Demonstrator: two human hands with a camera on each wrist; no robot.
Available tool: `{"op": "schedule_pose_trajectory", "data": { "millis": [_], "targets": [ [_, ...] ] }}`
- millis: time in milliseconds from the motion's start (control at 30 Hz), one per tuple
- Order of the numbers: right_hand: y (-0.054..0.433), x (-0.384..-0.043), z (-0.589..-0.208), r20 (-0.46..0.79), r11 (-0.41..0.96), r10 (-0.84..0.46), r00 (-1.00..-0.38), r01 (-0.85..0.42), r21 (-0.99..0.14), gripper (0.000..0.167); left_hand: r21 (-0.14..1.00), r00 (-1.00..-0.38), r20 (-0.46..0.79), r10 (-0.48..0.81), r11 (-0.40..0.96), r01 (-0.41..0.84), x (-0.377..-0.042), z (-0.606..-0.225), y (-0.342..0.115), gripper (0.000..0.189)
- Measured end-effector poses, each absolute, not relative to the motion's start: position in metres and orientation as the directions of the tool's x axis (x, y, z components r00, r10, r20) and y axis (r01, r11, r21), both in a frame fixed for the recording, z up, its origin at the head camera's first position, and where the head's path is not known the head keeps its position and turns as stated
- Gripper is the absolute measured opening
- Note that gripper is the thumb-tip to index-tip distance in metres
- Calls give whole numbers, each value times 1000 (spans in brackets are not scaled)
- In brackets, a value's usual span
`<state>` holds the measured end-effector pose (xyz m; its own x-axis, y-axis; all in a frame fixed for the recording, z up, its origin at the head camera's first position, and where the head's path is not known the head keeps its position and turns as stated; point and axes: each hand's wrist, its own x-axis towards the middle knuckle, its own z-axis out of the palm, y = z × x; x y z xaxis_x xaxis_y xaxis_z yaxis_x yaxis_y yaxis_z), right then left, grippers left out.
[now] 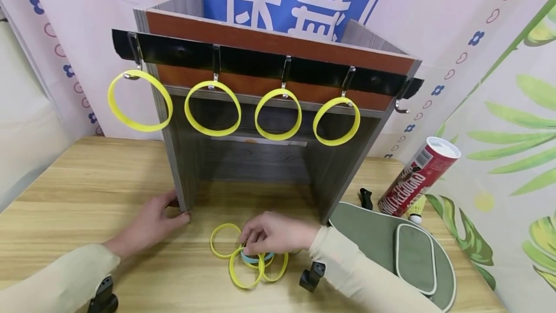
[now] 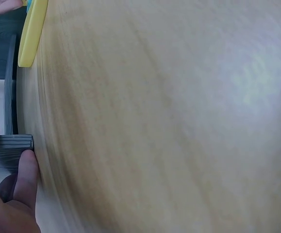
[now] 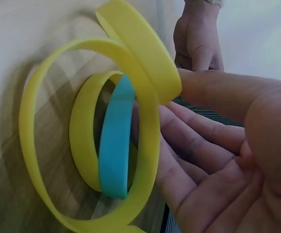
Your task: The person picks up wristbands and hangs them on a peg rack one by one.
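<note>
My left hand point(image 1: 149, 221) grips the lower front edge of the grey wooden stand's left side panel point(image 1: 187, 158), thumb on the near side. In the left wrist view, the fingers point(image 2: 27, 177) lie around that panel's end. My right hand point(image 1: 278, 233) is over a small pile of silicone wristbands on the table, pinching a yellow wristband point(image 3: 140, 48); how many bands it holds is unclear. Other yellow bands point(image 1: 219, 226) overlap there with a blue wristband point(image 3: 116, 145). Above, several yellow wristbands point(image 1: 278, 136) hang from hooks on the stand's front.
A black strip point(image 1: 252, 57) carries the hooks; the rightmost hook point(image 1: 401, 107) holds no band. To the right lie a green racket case point(image 1: 369, 235), a red tube point(image 1: 419, 175), a shuttlecock point(image 1: 416, 211) and a small black piece point(image 1: 366, 198). Patterned cloth hangs behind.
</note>
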<state>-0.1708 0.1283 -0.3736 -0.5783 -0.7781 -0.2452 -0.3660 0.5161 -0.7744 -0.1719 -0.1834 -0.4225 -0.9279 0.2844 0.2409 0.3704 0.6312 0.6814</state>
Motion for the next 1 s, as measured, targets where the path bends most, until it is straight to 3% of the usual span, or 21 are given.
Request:
{"op": "schedule_pose_trajectory", "data": {
  "millis": [1000],
  "targets": [
    [136,-172,-367,-195,416,-765,-614,-240,-877,22,680,-921,269,282,622,389,-174,-424,-184,52]
  ]
}}
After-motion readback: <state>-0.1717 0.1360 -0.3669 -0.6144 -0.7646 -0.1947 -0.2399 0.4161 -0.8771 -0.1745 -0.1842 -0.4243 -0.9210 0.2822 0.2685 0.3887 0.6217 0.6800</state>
